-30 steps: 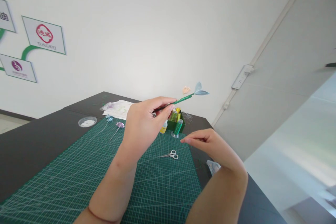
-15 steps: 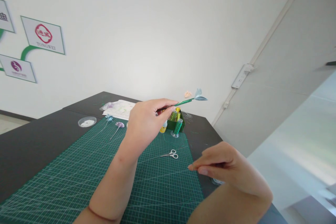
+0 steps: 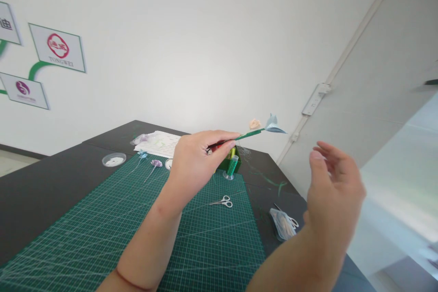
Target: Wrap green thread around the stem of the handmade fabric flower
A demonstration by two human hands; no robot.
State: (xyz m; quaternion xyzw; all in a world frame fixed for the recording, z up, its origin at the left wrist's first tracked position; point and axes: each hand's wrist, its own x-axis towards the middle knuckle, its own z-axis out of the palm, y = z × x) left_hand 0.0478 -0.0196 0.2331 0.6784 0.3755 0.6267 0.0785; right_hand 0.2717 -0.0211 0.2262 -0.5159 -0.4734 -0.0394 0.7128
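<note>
My left hand (image 3: 201, 157) is closed in a pinch around a slim green-wrapped stem (image 3: 250, 135), above the cutting mat. At the stem's far end sit a pale blue flower (image 3: 273, 124) and a small peach flower (image 3: 255, 124). Raised to the right, apart from the stem, is my right hand (image 3: 335, 182). Its thumb and forefinger tips are close together with the other fingers curled; whatever they hold, if anything, is too fine to make out. White-handled scissors (image 3: 224, 201) lie on the mat below.
The green cutting mat (image 3: 112, 219) covers much of the dark table. A green thread spool (image 3: 232, 165) stands by a green box (image 3: 238, 157). Blue and purple flowers (image 3: 156, 163), a shallow dish (image 3: 114, 159), and white paper (image 3: 159, 143) lie left. A clear box (image 3: 283, 224) is right.
My right hand has swung up and outward to the right, uncovering the clear box. My left hand has shifted slightly right with the stem still in it.
</note>
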